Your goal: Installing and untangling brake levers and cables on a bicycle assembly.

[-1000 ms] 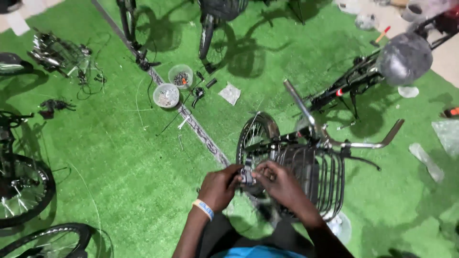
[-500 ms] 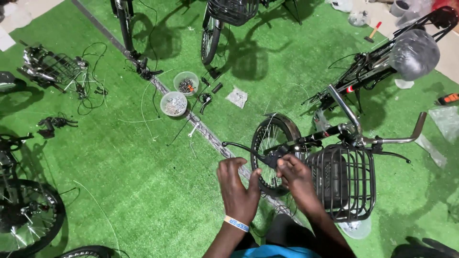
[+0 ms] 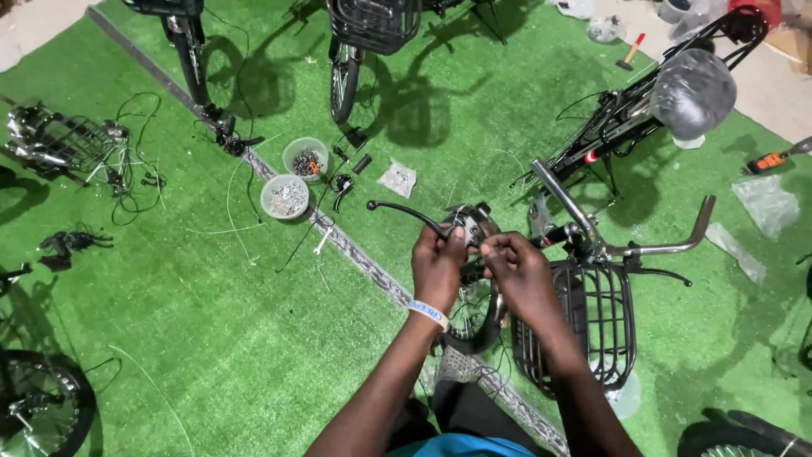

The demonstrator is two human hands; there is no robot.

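Observation:
My left hand and my right hand are together in front of me, both gripping a black brake lever assembly whose curved lever sticks out to the left. They hold it above the front wheel of a bicycle. The bicycle's silver handlebar and black wire basket lie just right of my right hand. A wristband sits on my left wrist.
Two small bowls of screws and parts stand on the green turf, with a small plastic bag and loose black parts nearby. Other bicycles, wheels, a basket with cables and a hammer surround me.
My hands have risen from the wheel and basket, lifting the brake lever assembly clear in front of me. The view has shifted, so the bicycle now lies further right.

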